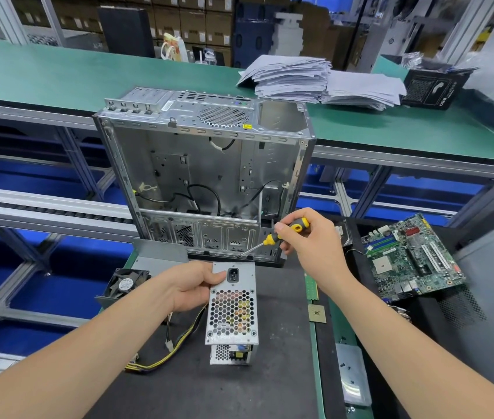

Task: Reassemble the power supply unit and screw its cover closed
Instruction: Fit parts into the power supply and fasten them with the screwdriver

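Observation:
The grey metal power supply unit (233, 309) stands on end on the black mat, its honeycomb grille and black power socket facing me. My left hand (192, 287) grips its upper left side, thumb across the top near the socket. My right hand (309, 237) holds a yellow and black screwdriver (273, 237) by the handle. The shaft slants down to the left, and its tip sits just above the unit's top edge. Yellow and black cables (170, 352) trail from the unit to the lower left.
An open, gutted computer case (206, 173) stands right behind the unit. A black fan (126, 282) lies to the left, a green motherboard (412, 258) to the right. A processor chip (317, 313) and a clear tray with screws (351, 376) lie at the right. Paper stacks (315, 81) sit on the far green bench.

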Demonstrator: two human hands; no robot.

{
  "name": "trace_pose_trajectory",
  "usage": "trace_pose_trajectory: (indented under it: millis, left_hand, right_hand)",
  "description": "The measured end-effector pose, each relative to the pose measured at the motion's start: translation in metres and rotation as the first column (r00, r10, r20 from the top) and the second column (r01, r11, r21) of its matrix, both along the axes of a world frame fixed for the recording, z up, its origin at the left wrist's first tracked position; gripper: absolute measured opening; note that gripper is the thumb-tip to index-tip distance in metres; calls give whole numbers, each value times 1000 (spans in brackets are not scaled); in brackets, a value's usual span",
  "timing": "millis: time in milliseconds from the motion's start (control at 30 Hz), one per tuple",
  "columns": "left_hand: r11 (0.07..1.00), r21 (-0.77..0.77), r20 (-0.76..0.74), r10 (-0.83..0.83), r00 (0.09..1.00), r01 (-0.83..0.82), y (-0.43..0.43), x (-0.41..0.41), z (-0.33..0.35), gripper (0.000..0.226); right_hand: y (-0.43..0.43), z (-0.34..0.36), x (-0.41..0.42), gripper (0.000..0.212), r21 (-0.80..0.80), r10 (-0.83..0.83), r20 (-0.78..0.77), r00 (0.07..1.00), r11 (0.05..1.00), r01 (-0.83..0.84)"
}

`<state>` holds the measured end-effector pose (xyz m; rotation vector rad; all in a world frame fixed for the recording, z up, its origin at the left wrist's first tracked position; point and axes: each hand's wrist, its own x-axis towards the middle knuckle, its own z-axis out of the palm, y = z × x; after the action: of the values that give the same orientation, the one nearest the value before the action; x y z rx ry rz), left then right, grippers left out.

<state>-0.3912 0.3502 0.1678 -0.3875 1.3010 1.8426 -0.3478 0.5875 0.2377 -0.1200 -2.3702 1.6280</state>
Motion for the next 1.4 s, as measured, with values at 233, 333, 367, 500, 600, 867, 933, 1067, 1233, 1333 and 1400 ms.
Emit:
trace_pose_trajectory:
  millis: [233, 333, 367, 500, 600, 867, 933, 1067, 1233, 1333, 1400]
  left_hand:
    - [996, -74, 58, 54, 997, -50, 8, -1, 11, 27]
    - [995, -83, 90, 62, 994, -55, 9, -1, 13, 25]
    - [995, -84, 99, 65, 993, -57, 9, -1, 12, 25]
    - [993, -105, 123, 74, 990, -61, 6, -1, 12, 28]
    - [992, -117, 107, 60, 992, -47, 6, 1, 14, 30]
    - [989, -116, 11, 97, 995, -95, 9, 4, 5, 26]
    - [986, -130, 15, 107, 994, -104, 9, 3, 4, 26]
    - [980, -159, 27, 124, 992, -118, 12, 3, 5, 22]
    - [974, -192, 9, 122, 992, -118, 14, 3, 9, 29]
    - [975, -182, -12, 128, 992, -128, 15, 6, 11, 35]
    - [974, -174, -23, 146, 989, -147, 16, 7, 13, 37]
  right_hand:
    - [-1, 7, 0, 6, 73, 43, -20, 999, 996, -42]
    - [-4, 10, -1, 8, 135, 68, -37, 997, 989, -62]
    - [-5, 10, -2, 9, 157, 75, -43, 996, 985, -67]
    - [-10, 10, -3, 10, 197, 88, -52, 995, 977, -76]
    - [-10, 10, -4, 10, 214, 88, -51, 995, 974, -76]
    - [-10, 13, -3, 10, 217, 90, -38, 995, 973, -80]
    - [-11, 14, -4, 10, 218, 98, -36, 995, 972, -88]
    - [-14, 15, -4, 11, 255, 129, -34, 991, 960, -116]
    - [-20, 16, -7, 13, 331, 179, -43, 983, 931, -155]
    - [-23, 16, -9, 14, 348, 204, -29, 979, 920, -182]
    - [-24, 16, -10, 13, 365, 220, -16, 975, 909, -199]
